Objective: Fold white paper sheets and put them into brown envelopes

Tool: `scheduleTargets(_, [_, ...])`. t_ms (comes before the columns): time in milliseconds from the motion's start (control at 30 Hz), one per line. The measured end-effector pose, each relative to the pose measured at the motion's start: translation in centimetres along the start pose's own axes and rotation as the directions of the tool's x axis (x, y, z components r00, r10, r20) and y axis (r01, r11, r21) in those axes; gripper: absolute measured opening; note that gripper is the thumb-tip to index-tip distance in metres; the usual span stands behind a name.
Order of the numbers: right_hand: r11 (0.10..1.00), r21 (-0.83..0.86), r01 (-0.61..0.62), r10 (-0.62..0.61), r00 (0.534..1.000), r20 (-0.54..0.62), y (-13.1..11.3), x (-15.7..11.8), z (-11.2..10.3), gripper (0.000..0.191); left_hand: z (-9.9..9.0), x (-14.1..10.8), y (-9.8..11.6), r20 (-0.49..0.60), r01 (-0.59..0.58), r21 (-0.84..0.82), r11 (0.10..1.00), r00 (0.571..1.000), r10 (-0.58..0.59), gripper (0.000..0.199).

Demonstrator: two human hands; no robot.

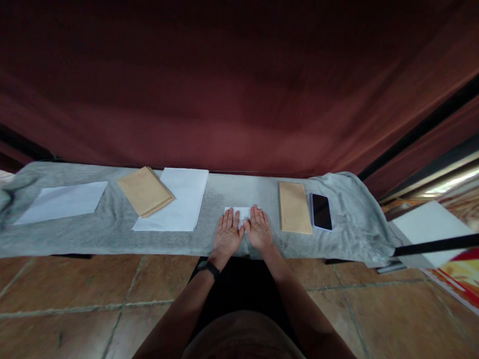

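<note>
The forearms [180, 317] lead to the left hand [228, 235] and right hand [260, 232], both flat, fingers extended, equally near, covering the small white paper [244, 213] beneath; its long axis apparently runs left-right.

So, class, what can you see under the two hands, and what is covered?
A small white paper shows between the left hand and the right hand, on the grey cloth. Whatever lies directly beneath the palms is covered and cannot be seen.
</note>
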State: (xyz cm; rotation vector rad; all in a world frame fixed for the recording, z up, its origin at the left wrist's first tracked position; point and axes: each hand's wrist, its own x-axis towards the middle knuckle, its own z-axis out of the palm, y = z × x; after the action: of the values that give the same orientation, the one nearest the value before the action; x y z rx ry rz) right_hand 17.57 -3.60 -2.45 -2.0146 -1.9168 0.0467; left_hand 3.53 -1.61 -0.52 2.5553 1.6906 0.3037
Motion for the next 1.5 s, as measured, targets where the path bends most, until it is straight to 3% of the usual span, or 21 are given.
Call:
scheduleTargets(467, [0.999, -0.051, -0.001, -0.003, 0.998, -0.066, 1.2, -2.1, -1.2, 0.055, 0.4, -0.1, -0.3, -0.035, -0.007, -0.030, 1.000, 0.999, 0.006, 0.063])
scheduleTargets(833, [0.998, -0.071, 0.003, -0.006, 0.999, -0.043, 1.7, -3.8, -1.8, 0.055, -0.1, -0.3, -0.2, -0.039, -0.025, -0.025, 0.999, 0.999, 0.024, 0.060])
scheduleTargets(933, [0.997, -0.074, 0.007, -0.010, 0.999, -0.039, 1.8, -4.1, -1.8, 0.055, -0.3, -1.1, -0.3, -0.043, -0.067, -0.004, 0.998, 0.997, 0.067, 0.057])
scheduleTargets(1167, [0.998, -0.067, -0.001, -0.001, 1.000, -0.025, 1.7, -4.2, -2.1, 0.055, -0.6, -3.7, -0.1, -0.015, -0.293, -0.039, 0.955, 0.956, 0.293, 0.054])
scheduleTargets(1500, [0.998, -0.063, 0.010, -0.012, 1.000, -0.022, 1.6, -4.9, -2.9, 0.054, -1.4, -4.1, 0.1, -0.010, -0.319, -0.037, 0.947, 0.948, 0.319, 0.050])
